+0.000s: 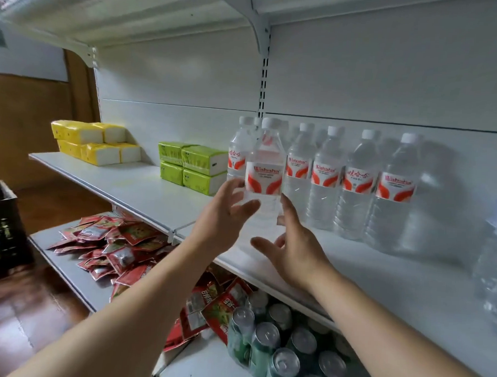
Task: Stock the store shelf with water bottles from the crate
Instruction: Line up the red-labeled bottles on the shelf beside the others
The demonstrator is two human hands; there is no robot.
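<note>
A clear water bottle (266, 172) with a white cap and red-and-white label is upright at the left end of a row of matching bottles (358, 181) on the white middle shelf (144, 191). My left hand (226, 208) wraps its lower part, thumb across the front and fingers on the left side. My right hand (294, 247) is spread open, its fingertips resting against the bottle's lower right side. Whether the bottle's base touches the shelf is hidden by my hands. A black plastic crate (1, 223) stands on the floor at the far left.
Yellow tissue packs (95, 143) and green tissue packs (194, 166) lie further left on the same shelf. More blurred bottles (495, 256) stand at the right edge. Below are red snack packets (119, 248) and green cans (277, 346). Another shelf overhangs above.
</note>
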